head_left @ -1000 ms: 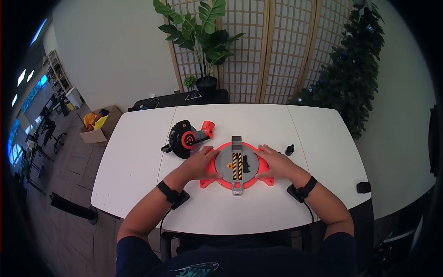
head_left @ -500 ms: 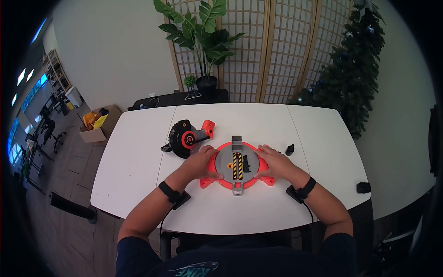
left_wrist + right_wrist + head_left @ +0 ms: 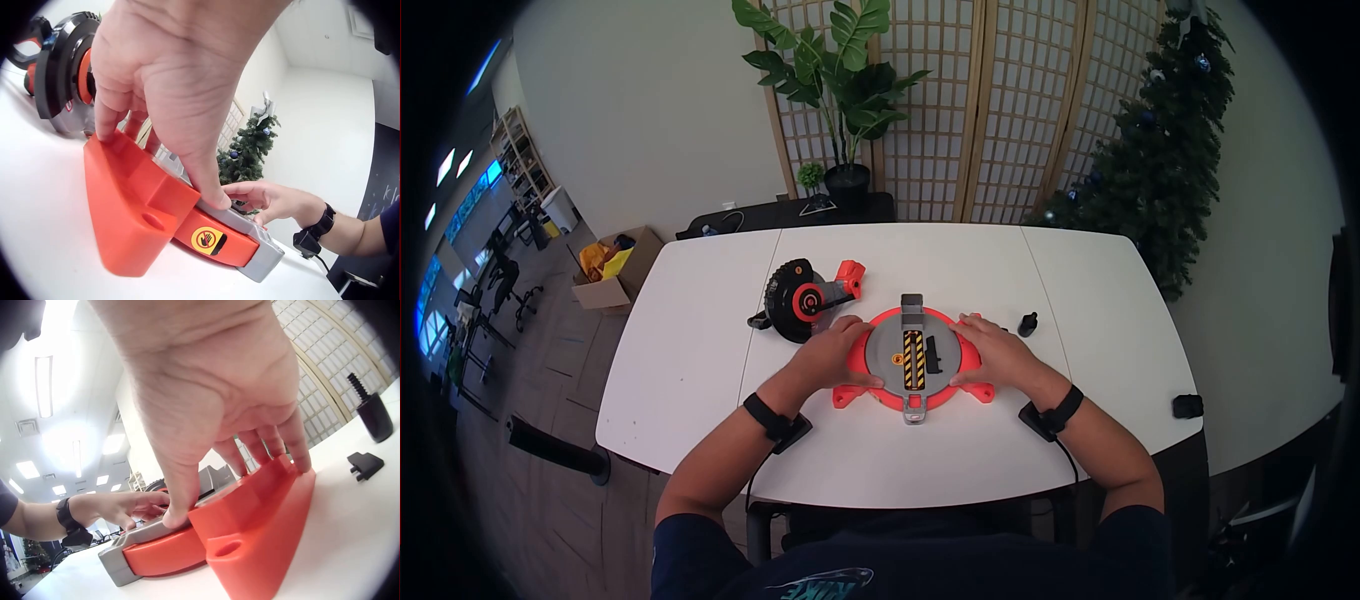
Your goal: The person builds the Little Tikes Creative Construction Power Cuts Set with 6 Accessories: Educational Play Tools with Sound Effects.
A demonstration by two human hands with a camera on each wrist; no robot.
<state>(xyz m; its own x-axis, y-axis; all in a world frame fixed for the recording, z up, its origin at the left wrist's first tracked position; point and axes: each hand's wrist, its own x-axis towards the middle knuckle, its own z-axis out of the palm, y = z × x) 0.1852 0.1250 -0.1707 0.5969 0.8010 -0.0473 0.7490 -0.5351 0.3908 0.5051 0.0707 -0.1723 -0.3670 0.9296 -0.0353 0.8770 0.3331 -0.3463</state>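
Observation:
The round red-and-grey base point(image 3: 945, 362) of a toy mitre saw lies flat on the white table point(image 3: 700, 330), a black-and-yellow striped slot across its middle. On its left side my left hand point(image 3: 837, 357) grips the red wing, thumb at the grey disc's edge and fingers spread toward the back. My right hand point(image 3: 1000, 357) grips the opposite wing the same way. In the left wrist view the red wing point(image 3: 128, 206) stands under the palm. The right wrist view shows the other red wing point(image 3: 262, 531) with a round hole near its front.
Behind my left hand sits the black-and-red saw head point(image 3: 795, 300). To the right stand a black threaded knob point(image 3: 375, 417) and a small black clip point(image 3: 365, 465). A black object point(image 3: 1188, 406) lies at the table's right edge. An open cardboard box point(image 3: 605, 294) is on the floor.
Almost nothing differs. Both hands stay on the base, which keeps its place on the table, and the saw head and knob have not moved.

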